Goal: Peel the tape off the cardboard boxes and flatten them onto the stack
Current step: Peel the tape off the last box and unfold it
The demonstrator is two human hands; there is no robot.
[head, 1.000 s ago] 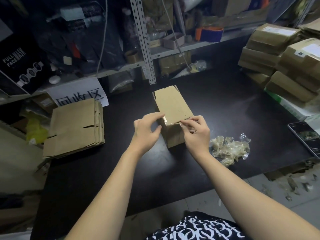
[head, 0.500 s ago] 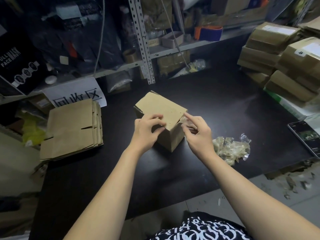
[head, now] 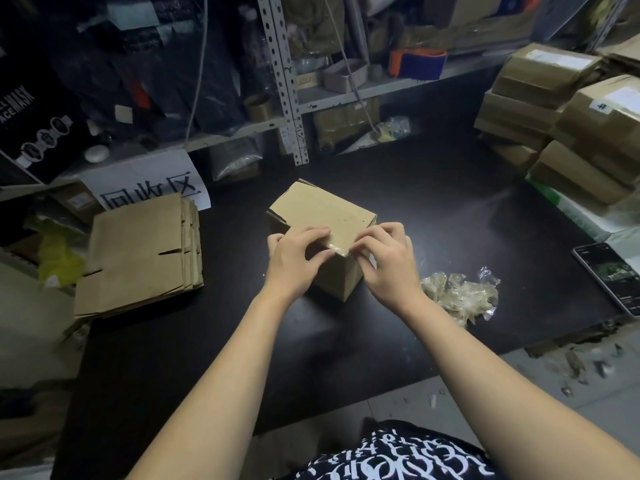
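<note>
Well to the left of the cardboard box [head: 322, 213], the stack of flattened cardboard [head: 138, 251] is lying on the black table [head: 207, 341], with a white paper sign [head: 149, 188] leaning just behind it. Your left hand [head: 294, 261] is clamping the box's near left side, fingers curled over the top edge and thumb pressing the side wall. The box itself is sitting upright in the middle of the table, one corner turned toward you, with a glossy strip of tape [head: 341, 250] running over that near corner. Your right hand [head: 388, 268] is grasping the box at that same corner, fingertips bunched against the taped edge; you cannot tell whether the tape is already caught between them. Near the box on its right, a crumpled wad of peeled tape [head: 460, 296] is lying on the table. Farther right of the box a phone [head: 609, 275] is resting face up, and behind it a pile of taped boxes [head: 571, 133] is standing.
</note>
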